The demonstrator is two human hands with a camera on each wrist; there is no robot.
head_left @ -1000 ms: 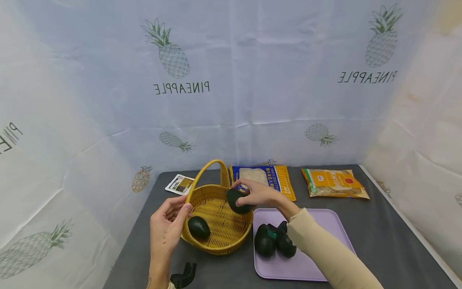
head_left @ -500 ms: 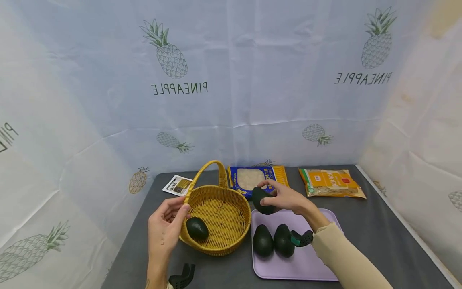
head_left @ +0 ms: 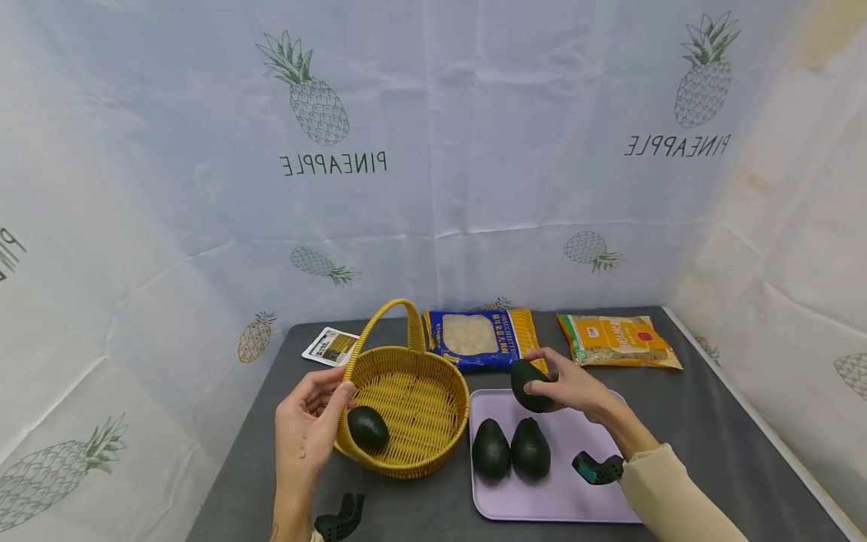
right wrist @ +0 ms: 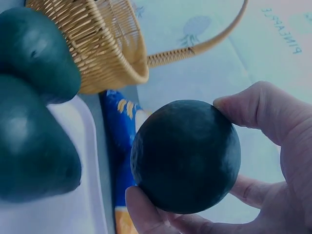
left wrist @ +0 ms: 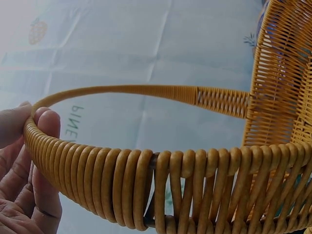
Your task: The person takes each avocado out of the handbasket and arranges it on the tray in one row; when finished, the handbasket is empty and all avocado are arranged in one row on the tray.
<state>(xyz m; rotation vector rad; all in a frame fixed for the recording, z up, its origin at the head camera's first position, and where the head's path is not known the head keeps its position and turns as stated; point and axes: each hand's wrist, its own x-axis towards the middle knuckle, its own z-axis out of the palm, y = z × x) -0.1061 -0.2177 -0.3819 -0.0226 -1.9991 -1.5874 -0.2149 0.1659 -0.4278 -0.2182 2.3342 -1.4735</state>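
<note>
My left hand (head_left: 308,421) pinches the handle of a yellow wicker basket (head_left: 443,384) between thumb and fingers; the left wrist view shows that handle (left wrist: 92,170) up close. One dark green avocado (head_left: 368,429) lies inside the basket at its left. Above the back of a lilac tray (head_left: 562,497), my right hand (head_left: 572,388) grips another avocado (head_left: 527,385), its round end (right wrist: 187,156) facing the right wrist camera. Two more avocados, a left one (head_left: 491,450) and a right one (head_left: 531,449), lie side by side on the tray's left part.
Behind the basket and tray lie a blue and yellow pasta bag (head_left: 470,335) and an orange food packet (head_left: 619,340). A small white-edged packet (head_left: 330,346) sits at the back left. Printed cloth (head_left: 440,150) encloses the grey table (head_left: 379,512).
My right hand has carried its avocado from over the basket rightward to above the tray. The left hand keeps its hold on the handle.
</note>
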